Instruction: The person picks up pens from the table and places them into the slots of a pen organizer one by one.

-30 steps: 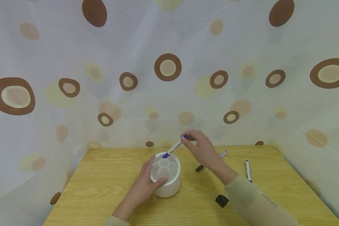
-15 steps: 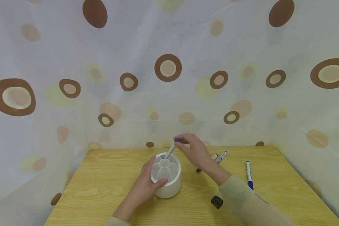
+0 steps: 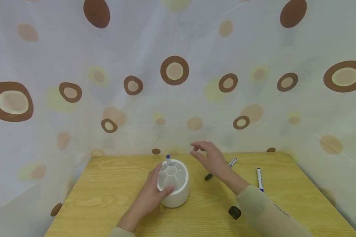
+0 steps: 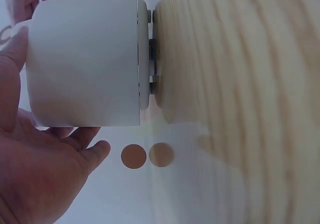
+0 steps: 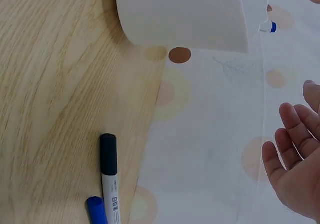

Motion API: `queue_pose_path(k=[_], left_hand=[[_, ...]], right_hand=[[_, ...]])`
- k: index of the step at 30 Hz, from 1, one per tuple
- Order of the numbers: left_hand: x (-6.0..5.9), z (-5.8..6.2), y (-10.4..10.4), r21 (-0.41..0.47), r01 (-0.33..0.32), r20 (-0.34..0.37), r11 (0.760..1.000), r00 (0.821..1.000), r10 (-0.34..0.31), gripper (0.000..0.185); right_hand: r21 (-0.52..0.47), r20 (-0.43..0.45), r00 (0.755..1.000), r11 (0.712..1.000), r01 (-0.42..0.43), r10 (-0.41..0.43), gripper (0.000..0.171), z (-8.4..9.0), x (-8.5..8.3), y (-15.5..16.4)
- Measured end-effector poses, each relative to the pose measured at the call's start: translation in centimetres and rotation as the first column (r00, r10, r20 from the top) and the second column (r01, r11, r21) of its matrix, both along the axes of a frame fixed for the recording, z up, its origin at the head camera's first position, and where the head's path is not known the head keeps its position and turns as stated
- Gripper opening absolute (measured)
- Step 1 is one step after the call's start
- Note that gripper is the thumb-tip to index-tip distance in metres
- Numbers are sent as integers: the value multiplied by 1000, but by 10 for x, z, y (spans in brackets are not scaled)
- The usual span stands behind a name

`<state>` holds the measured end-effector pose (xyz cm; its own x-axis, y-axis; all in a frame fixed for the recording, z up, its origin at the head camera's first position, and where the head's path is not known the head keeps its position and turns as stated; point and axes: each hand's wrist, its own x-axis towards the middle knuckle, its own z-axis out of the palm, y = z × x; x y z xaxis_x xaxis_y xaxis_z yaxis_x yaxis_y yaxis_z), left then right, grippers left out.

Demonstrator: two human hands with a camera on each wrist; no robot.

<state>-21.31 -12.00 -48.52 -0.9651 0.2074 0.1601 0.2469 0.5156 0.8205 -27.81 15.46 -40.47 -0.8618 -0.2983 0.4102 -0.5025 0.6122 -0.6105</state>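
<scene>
Left hand (image 3: 152, 191) around holder (image 3: 178, 198), marker (image 3: 168, 160) partly hidden

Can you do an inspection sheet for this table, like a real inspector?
Surface: wood-grain table.
Job's things: white holder, upright; blue-ended marker standing in a back compartment; black-capped marker and blue-capped marker lying on the table.
Clutter: black-ended item, mostly hidden by the right sleeve; can't tell what.
Hands: left hand grips the holder; right hand holds nothing.
Cables: nothing seen.
Surroundings: spotted sheet behind and at both sides.
</scene>
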Motion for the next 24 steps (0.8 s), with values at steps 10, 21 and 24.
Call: queue_pose_path(k=[10, 21, 24], left_hand=[[-1, -2, -3, -18, 14, -10, 1000, 1000, -15, 100], [-1, 2, -3, -11, 15, 12, 1000, 1000, -15, 100], [0, 3, -2, -4, 19, 8, 1000, 1000, -19, 100]], right_hand=[[37, -1, 999, 998, 49, -49, 40, -18, -7, 33], [87, 48, 994, 992, 89, -94, 45, -32, -10, 72], [114, 56, 993, 989, 97, -104, 45, -35, -11, 82]])
